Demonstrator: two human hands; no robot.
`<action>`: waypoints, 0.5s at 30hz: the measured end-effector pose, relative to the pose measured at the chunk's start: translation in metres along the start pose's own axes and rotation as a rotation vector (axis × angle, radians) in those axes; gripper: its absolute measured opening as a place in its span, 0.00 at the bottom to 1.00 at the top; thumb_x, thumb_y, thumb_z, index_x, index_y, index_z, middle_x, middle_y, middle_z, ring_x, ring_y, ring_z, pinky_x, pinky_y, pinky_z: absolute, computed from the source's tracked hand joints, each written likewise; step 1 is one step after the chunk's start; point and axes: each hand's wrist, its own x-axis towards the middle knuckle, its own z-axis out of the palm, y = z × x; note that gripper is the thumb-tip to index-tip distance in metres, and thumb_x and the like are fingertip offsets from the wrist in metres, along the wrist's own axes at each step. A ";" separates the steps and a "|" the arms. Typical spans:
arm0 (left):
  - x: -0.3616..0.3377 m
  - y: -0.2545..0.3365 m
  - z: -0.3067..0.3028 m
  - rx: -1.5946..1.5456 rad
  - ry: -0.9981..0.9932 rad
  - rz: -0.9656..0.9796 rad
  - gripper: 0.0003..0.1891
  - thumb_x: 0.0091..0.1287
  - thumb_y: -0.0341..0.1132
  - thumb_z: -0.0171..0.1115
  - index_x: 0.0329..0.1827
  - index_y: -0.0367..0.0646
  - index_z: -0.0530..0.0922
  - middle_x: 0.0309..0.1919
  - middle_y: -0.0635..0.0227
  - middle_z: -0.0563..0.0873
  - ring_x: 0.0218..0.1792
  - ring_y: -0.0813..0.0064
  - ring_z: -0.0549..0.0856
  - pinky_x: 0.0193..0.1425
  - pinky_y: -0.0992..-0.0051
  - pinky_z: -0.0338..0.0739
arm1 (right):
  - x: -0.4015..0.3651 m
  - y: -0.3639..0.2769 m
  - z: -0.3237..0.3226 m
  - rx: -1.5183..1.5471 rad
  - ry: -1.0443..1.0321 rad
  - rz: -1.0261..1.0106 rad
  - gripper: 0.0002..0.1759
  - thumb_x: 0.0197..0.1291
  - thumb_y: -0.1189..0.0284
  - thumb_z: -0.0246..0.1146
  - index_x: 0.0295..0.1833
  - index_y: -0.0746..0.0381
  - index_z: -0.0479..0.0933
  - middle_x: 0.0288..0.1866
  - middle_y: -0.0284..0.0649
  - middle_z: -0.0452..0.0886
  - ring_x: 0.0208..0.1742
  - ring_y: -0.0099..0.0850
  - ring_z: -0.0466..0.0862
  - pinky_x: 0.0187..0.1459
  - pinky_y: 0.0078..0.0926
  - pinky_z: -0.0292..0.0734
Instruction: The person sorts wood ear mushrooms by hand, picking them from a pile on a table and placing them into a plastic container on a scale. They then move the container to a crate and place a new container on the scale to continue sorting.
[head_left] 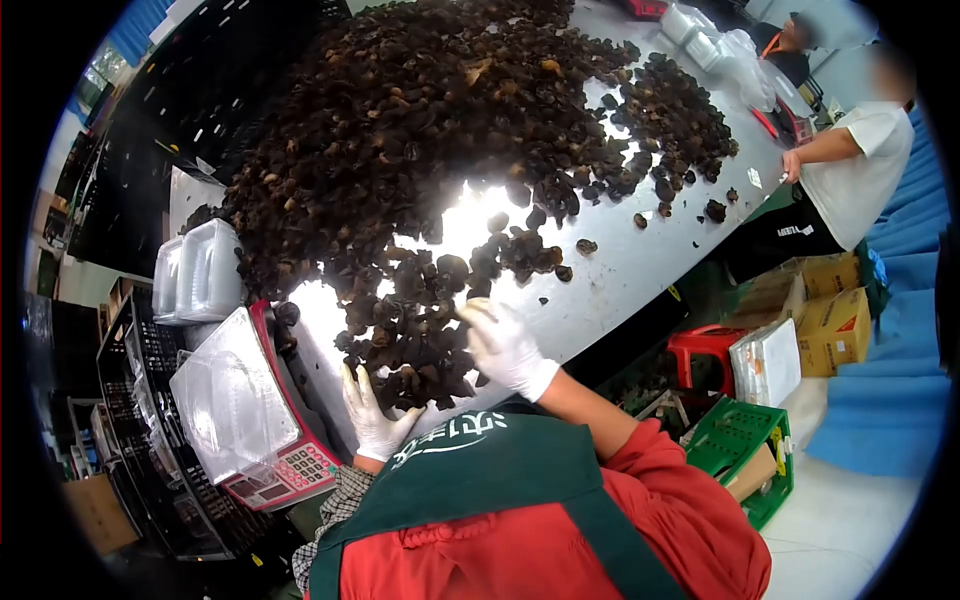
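Dark, wrinkled dried pieces, like mushrooms, form a large heap (430,130) on the shiny metal table (590,300). A smaller cluster (405,330) of the same pieces lies close to my body, between my two gloved hands. My left hand (373,418), in a white glove, rests at the near left edge of this cluster with its fingers apart and nothing held. My right hand (503,350), also in a white glove, is at the cluster's right side, fingers bent toward the pieces; whether it holds one is hidden.
Left of the table are a red-framed scale (290,470) with a clear tray (240,395) on it, stacked plastic trays (205,270) and black crates (150,430). On the right are a red stool (700,350), a green crate (735,450), cardboard boxes (835,330) and a standing person (860,170).
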 end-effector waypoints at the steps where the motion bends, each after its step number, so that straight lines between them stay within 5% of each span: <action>1: 0.001 0.000 0.001 0.000 -0.017 -0.012 0.65 0.35 0.46 0.82 0.76 0.38 0.48 0.74 0.39 0.50 0.75 0.41 0.52 0.75 0.52 0.51 | -0.005 0.015 -0.007 -0.032 0.029 -0.014 0.19 0.54 0.78 0.61 0.54 0.65 0.76 0.49 0.49 0.80 0.48 0.46 0.81 0.52 0.38 0.77; 10: 0.002 0.001 -0.003 0.011 -0.052 -0.001 0.63 0.37 0.46 0.81 0.76 0.39 0.49 0.74 0.39 0.50 0.75 0.43 0.52 0.76 0.52 0.50 | -0.071 0.059 -0.044 -0.624 -0.310 0.236 0.42 0.60 0.54 0.60 0.73 0.65 0.56 0.73 0.56 0.59 0.75 0.51 0.57 0.73 0.58 0.42; 15: 0.003 0.002 -0.003 0.014 -0.067 -0.006 0.61 0.39 0.46 0.80 0.75 0.37 0.50 0.73 0.39 0.52 0.74 0.43 0.53 0.75 0.52 0.50 | -0.137 0.096 -0.117 -0.713 -0.085 0.377 0.36 0.58 0.62 0.64 0.68 0.70 0.63 0.68 0.60 0.66 0.69 0.54 0.66 0.69 0.54 0.57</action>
